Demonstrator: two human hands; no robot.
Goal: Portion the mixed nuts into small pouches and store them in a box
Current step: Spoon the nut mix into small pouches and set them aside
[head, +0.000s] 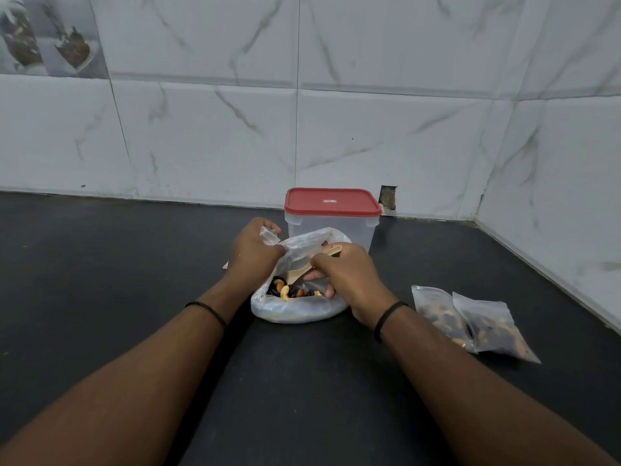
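A clear plastic bag (pixel 295 311) of mixed nuts (pixel 289 292) lies open on the black counter in front of me. My right hand (pixel 349 280) grips a small wooden spoon (pixel 302 272) whose bowl dips into the bag just above the nuts. My left hand (pixel 252 252) pinches a small clear pouch (pixel 268 234) beside the bag's left rim. Two filled pouches (pixel 470 322) lie flat to the right. A clear box with a red lid (pixel 332 201), closed, stands right behind the bag.
The black counter (pixel 100 264) runs to a white marble-tiled wall (pixel 302 112) behind and a side wall (pixel 571 196) on the right, forming a corner. A small hole in the tile (pixel 388 196) sits just right of the box.
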